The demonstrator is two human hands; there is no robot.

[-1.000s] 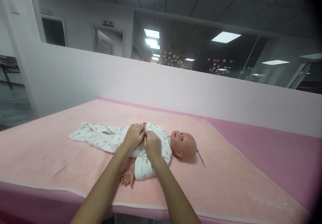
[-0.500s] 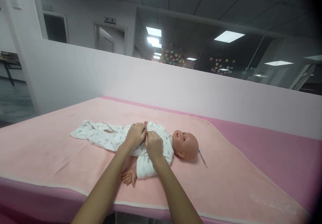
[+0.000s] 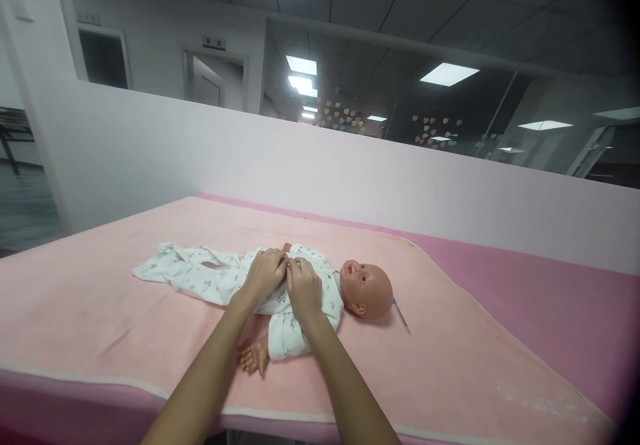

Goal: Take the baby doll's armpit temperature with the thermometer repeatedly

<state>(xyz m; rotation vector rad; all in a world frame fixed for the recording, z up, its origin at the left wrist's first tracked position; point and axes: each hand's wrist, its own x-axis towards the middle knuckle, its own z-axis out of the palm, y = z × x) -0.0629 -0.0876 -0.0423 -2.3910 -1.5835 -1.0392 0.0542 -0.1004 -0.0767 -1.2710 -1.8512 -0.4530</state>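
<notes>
A baby doll [image 3: 367, 290] lies on its back on the pink padded table, its head to the right. It wears a white patterned outfit [image 3: 200, 281], whose legs stretch to the left. Over the doll's chest and belly, my left hand [image 3: 267, 273] and my right hand [image 3: 303, 285] meet with bent fingers at the front of the outfit. Both hands' fingers are closed; what lies between the fingertips is too small to make out. One doll hand [image 3: 255, 355] rests palm up near the table's front side, beside my left forearm.
A thin thermometer-like stick [image 3: 401, 316] with a blue end lies just right of the doll's head. The pink table [image 3: 450, 365] borders a low white wall [image 3: 350, 171] at the back. Beyond are windows with heart stickers and a doorway.
The view has shifted slightly. My hands remain over the doll's front, with small changes in the fingers. The doll lies as before.
</notes>
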